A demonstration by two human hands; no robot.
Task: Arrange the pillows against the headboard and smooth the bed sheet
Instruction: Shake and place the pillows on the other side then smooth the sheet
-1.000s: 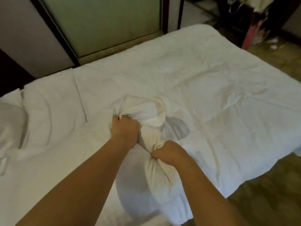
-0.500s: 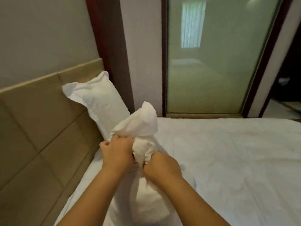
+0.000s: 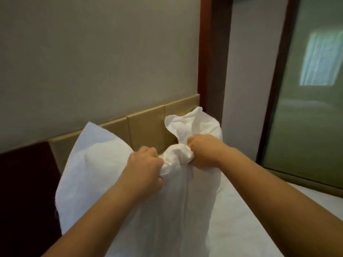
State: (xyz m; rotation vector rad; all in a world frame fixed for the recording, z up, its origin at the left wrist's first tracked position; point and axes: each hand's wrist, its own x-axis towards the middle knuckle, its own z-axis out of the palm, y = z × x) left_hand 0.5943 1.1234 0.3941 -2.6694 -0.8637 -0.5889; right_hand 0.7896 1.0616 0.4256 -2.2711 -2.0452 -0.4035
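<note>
Far left: dark maroon panel [image 3: 24, 191], low against the plain grey-beige wall [image 3: 92, 52]; it butts against the tan padded headboard of square panels [image 3: 144, 125], which runs rightward and rises in the frame.

Left of centre: a plump white pillow [image 3: 92, 173] stands upright on its end, its top corner leaning on the headboard; its lower edge is hidden behind the forearm.

Centre: left hand [image 3: 144, 167], back of hand to the camera, fingers [image 3: 157, 162] curled tight into a bunch of white cloth; what it grips is the second white pillow in a creased cotton case [image 3: 185, 201], held upright between both hands, just beside the first pillow and touching it along one side; its loose top end flares above the fists and overlaps the headboard's right end; whether it touches the headboard I cannot tell.

Right of centre: right hand [image 3: 206, 151], fingers [image 3: 193, 143] closed round the same gathered neck of cloth from the other side; the two fists sit close together with a knot of fabric between them; both forearms bare.

Behind the right hand: a dark red-brown wooden post [image 3: 213, 52] rising from the headboard's end.

Right: the white bed sheet [image 3: 250, 229], lying fairly flat below the right forearm; beyond it a frosted green glass panel in a dark frame [image 3: 306, 117], with a pale bright patch high on the glass.
</note>
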